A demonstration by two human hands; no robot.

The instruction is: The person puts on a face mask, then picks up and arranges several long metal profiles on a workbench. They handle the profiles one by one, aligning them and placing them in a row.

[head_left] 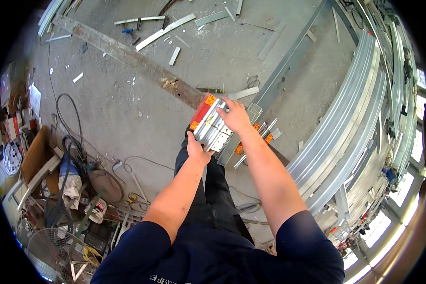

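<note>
Both hands hold a short silver ribbed metal piece (pixel 213 127) with holes near its lower right end and a red face with orange patterned corners on its far left side. My left hand (pixel 199 150) grips its near end, with the thumb along the side. My right hand (pixel 234 116) closes over its far right end, fingertips on the ribbed top. The undersides of the piece and some fingers are hidden. Just right of it, silver rods and orange patterned pieces (pixel 255 139) lie by a grey steel beam (pixel 288 66).
Long galvanized metal profiles (pixel 350 123) are stacked at the right. A rusty flat steel bar (pixel 128 57) crosses the floor, with metal offcuts (pixel 165 32) and a screwdriver-like tool (pixel 210 90) beyond. Cables (pixel 68 142), a fan (pixel 52 251) and clutter crowd the left.
</note>
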